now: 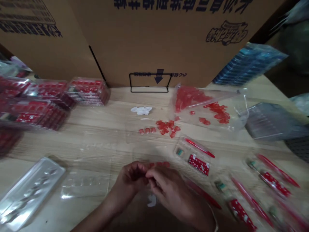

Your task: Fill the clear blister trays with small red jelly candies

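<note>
My left hand (129, 182) and my right hand (171, 190) meet near the table's front edge, fingers curled and pinched together over a small item I cannot make out. Small red pieces (159, 164) show just beyond the fingertips. Loose red square pieces (165, 126) lie farther back in the middle. A clear tray (196, 154) with a red pen and a red patterned piece lies just right of my hands. A small white scrap (152, 201) lies below my hands.
A clear bag of red pieces (205, 108) lies at back right. Stacks of filled red packs (48, 96) fill the left. Empty clear trays (29, 190) lie at front left, several filled trays (265, 183) at right. Cardboard boxes (156, 38) wall the back. Crumpled white paper (141, 110) lies mid-table.
</note>
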Demonstrator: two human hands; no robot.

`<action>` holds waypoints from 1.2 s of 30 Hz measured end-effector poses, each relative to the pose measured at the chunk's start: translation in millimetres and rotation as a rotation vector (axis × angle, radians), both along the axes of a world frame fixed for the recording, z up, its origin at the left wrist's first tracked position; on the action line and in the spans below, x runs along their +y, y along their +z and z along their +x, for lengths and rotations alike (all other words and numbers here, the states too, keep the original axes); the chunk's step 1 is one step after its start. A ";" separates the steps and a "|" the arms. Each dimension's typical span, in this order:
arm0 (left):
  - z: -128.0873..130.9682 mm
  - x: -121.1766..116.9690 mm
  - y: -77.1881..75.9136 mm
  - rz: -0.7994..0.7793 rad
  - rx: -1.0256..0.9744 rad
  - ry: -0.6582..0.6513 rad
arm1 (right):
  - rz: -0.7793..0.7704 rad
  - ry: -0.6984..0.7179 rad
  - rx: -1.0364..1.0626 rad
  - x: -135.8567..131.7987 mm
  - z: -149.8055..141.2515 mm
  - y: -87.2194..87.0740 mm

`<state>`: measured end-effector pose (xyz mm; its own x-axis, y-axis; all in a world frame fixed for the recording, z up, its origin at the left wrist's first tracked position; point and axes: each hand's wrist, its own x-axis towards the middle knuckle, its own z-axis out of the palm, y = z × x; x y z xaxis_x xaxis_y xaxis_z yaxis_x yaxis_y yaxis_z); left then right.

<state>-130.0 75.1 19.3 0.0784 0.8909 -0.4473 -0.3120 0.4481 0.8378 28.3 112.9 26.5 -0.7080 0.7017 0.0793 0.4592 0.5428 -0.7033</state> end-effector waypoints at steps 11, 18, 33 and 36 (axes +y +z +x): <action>16.2 -18.4 -3.2 0.099 0.211 -0.059 | -0.174 -0.169 0.064 -19.2 7.6 -8.2; 9.5 -29.2 4.1 0.350 0.692 -0.180 | -0.405 -0.257 0.229 -29.5 1.6 -9.0; -8.5 -44.6 4.7 0.206 0.409 -0.327 | -0.438 -0.284 0.244 -49.1 -1.0 -8.3; -8.5 -52.8 -4.0 0.413 0.726 -0.402 | -0.550 -0.293 0.264 -48.8 -2.0 -13.8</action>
<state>-138.4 22.2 15.3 0.2411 0.9571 -0.1607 0.4657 0.0312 0.8844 26.3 64.1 12.7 -0.4886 0.8492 -0.2004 0.3076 -0.0473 -0.9504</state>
